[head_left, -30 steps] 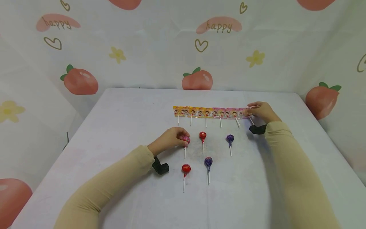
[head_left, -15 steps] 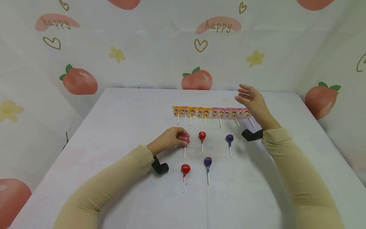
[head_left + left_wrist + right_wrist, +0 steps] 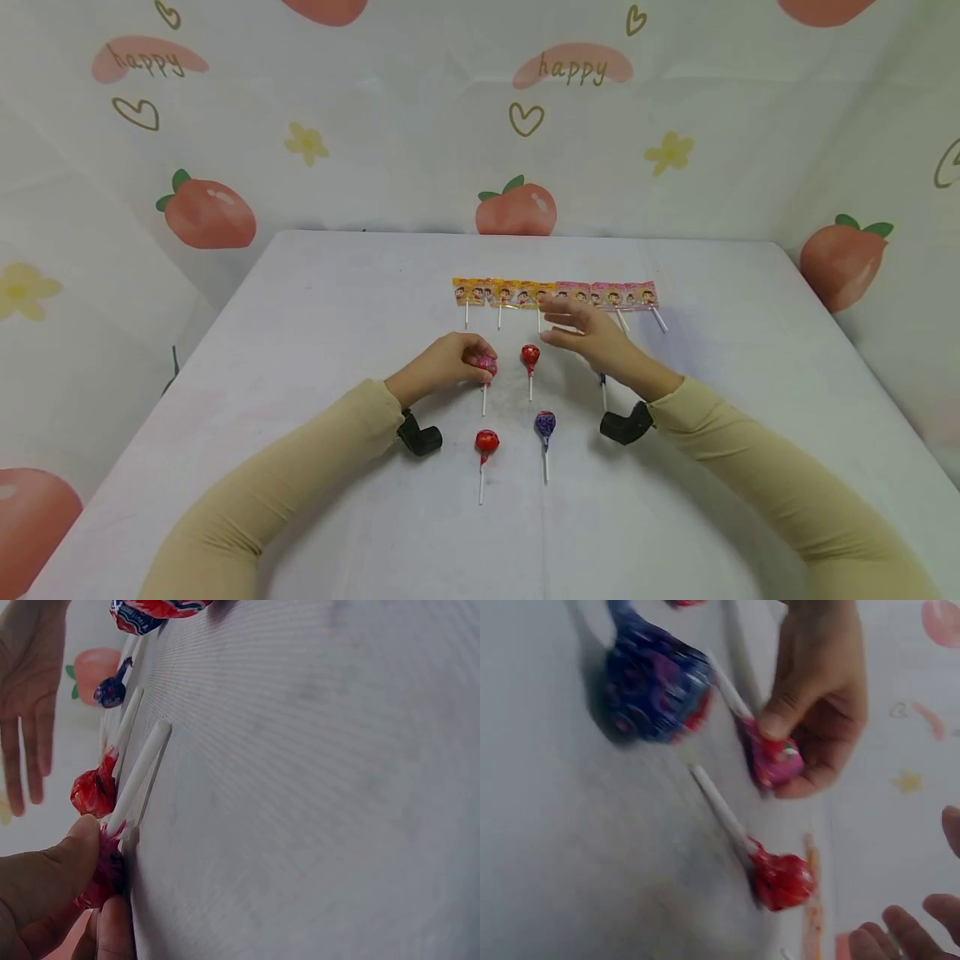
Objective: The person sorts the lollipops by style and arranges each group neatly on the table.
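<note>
My left hand (image 3: 446, 364) pinches the head of a pink-wrapped lollipop (image 3: 111, 871) between thumb and fingers. The lollipop lies on the table, its white stick pointing towards me. My right hand (image 3: 600, 343) hovers with fingers extended, holding nothing, just right of a red lollipop (image 3: 530, 356). Under the right wrist lies a purple lollipop (image 3: 604, 396), its head hidden in the head view. Closer to me are a second red lollipop (image 3: 487, 442) and another purple lollipop (image 3: 546, 423). Behind the hands runs a row of flat lollipops (image 3: 472, 292) in orange and pink wrappers, partly covered by my right fingers.
The white table (image 3: 352, 283) meets a printed cloth backdrop (image 3: 420, 125) at its far edge. Black wrist mounts (image 3: 626, 423) hang beneath both wrists, low over the table.
My right hand left the right end of the flat lollipop row, rose, then swung left and nearer to the red lollipop. My left hand stayed on the pink lollipop.
</note>
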A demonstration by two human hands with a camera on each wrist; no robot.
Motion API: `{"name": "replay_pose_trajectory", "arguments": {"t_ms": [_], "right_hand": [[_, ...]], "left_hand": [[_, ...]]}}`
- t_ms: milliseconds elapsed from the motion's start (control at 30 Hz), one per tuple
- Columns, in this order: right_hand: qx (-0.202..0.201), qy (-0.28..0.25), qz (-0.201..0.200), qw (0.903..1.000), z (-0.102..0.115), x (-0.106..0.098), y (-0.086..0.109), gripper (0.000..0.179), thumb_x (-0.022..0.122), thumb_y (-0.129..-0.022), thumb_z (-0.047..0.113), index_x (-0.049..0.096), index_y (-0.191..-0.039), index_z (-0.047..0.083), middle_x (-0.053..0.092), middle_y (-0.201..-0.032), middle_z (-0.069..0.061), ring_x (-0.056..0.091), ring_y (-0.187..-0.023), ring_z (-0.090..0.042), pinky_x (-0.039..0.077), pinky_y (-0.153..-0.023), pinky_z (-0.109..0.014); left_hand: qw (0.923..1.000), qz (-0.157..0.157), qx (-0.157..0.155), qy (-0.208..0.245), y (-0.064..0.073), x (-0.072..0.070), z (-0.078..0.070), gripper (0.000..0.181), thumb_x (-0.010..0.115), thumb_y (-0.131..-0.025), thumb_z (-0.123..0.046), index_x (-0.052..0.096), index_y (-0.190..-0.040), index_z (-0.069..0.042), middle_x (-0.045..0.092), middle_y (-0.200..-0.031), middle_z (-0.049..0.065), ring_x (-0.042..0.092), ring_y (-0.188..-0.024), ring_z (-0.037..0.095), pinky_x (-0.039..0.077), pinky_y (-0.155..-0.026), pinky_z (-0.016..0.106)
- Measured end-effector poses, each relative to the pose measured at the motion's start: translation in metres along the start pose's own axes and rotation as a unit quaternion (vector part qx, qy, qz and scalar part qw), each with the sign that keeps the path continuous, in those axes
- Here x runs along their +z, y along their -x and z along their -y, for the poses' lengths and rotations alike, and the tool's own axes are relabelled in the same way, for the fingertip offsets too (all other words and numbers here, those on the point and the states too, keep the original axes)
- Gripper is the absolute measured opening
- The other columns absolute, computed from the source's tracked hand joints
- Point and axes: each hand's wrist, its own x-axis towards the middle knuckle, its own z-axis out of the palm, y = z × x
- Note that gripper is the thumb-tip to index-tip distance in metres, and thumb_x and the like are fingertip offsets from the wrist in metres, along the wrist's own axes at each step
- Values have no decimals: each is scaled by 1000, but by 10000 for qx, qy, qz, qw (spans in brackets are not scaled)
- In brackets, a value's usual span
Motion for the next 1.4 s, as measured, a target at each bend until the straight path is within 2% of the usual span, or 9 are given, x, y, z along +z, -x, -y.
{"name": "replay_pose_trajectory", "arguments": {"t_ms": [167, 300, 533, 700, 900, 1100, 1400], "right_hand": [[350, 360, 556, 9972, -6, 13, -5, 54, 63, -94, 19, 45, -143, 3, 49, -143, -17, 44, -134, -33, 39, -105, -51], [390, 813, 814, 9926, -10, 18, -11, 50, 64, -93, 18, 51, -139, 3, 54, -139, -17, 50, -129, -33, 39, -105, -49], [550, 1419, 833, 9848, -11, 24, -19, 39, 66, -91, 12, 62, -128, 4, 62, -128, -14, 57, -122, -30, 43, -102, -44], [439, 1781, 800, 9798, -8, 28, -21, 32, 66, -90, 5, 67, -121, 2, 65, -123, -15, 60, -116, -29, 47, -99, -42], [535, 1819, 788, 9787, -5, 26, -22, 28, 67, -89, 5, 69, -117, 5, 67, -118, -12, 61, -113, -29, 48, -97, -42], [364, 1484, 848, 9846, 2, 28, -15, 28, 69, -88, 7, 69, -116, 5, 68, -116, -11, 62, -112, -29, 49, -97, -42], [133, 1392, 1067, 9844, 6, 38, -13, 28, 70, -87, 7, 69, -115, 5, 69, -112, -10, 65, -105, -25, 51, -92, -39]], "left_hand": [[10000, 14, -29, -24, -1, 0, 0, 29, 77, -82, -16, 67, -109, -10, 65, -103, 4, 56, -91, 14, 48, -82, 28], [10000, 7, -28, -55, -2, 0, 0, 29, 78, -82, -16, 67, -109, -10, 65, -103, 4, 56, -91, 15, 48, -82, 28], [10000, 17, -20, -92, -3, 0, 2, 29, 77, -82, -17, 67, -109, -10, 65, -105, 4, 56, -91, 14, 48, -82, 28], [10000, 54, -56, -45, -2, -1, 0, 30, 77, -83, -17, 67, -110, -10, 65, -103, 5, 56, -91, 14, 48, -82, 28], [10000, 49, -63, -20, -1, -1, -2, 30, 77, -83, -16, 67, -110, -9, 65, -101, 5, 56, -91, 14, 48, -81, 27], [10000, 65, -59, 34, 0, -1, -3, 30, 77, -83, -15, 67, -110, -9, 65, -100, 5, 56, -90, 14, 48, -80, 26], [10000, 55, 31, 6, -2, -1, 0, 31, 78, -82, -16, 67, -110, -8, 65, -101, 5, 56, -89, 14, 48, -79, 26]]}}
